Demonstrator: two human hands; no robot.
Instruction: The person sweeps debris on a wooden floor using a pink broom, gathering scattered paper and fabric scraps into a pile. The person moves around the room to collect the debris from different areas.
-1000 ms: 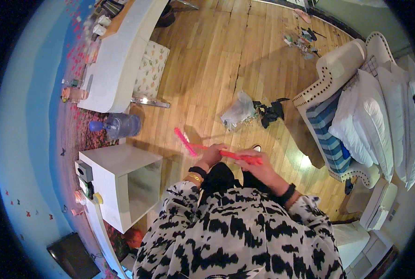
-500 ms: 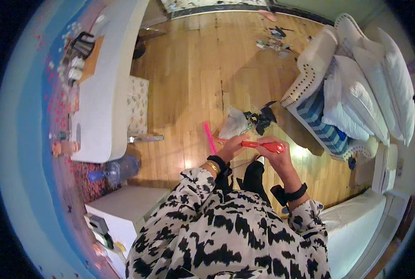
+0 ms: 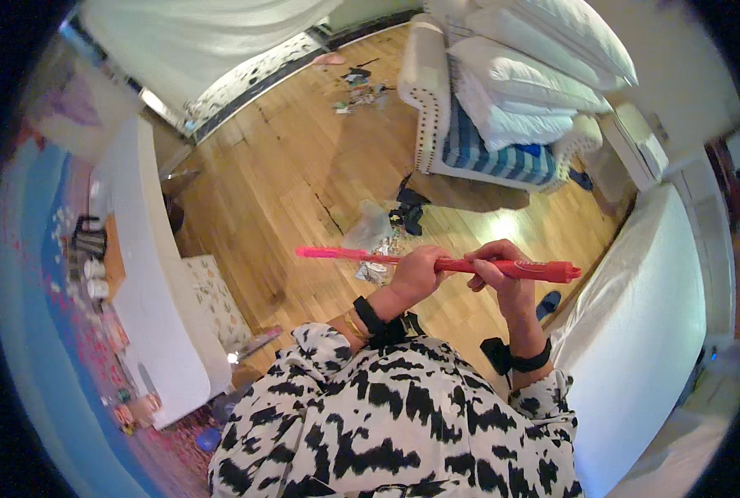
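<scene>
A long red-handled broom (image 3: 544, 270) with a narrow pink head (image 3: 330, 252) lies across the view in front of my body, its head off to the left. My left hand (image 3: 416, 275) is closed round the shaft at the middle. My right hand (image 3: 503, 270) wraps the thicker red grip, whose end sticks out to the right. Beyond the hands lies a heap of litter on the wooden floor: a pale plastic bag (image 3: 370, 222), a black crumpled piece (image 3: 408, 217) and small scraps (image 3: 377, 270), partly hidden by the shaft.
A white studded armchair (image 3: 428, 108) piled with pillows (image 3: 519, 75) stands far right. A white-covered bed (image 3: 635, 332) fills the near right, a slipper (image 3: 548, 305) beside it. Left is a white table (image 3: 158, 315). More litter (image 3: 360, 95) lies farther back.
The view has turned right, bringing more of the bed in. The broom has swung to lie nearly level, its pink head now to the left and its grip reaching farther right.
</scene>
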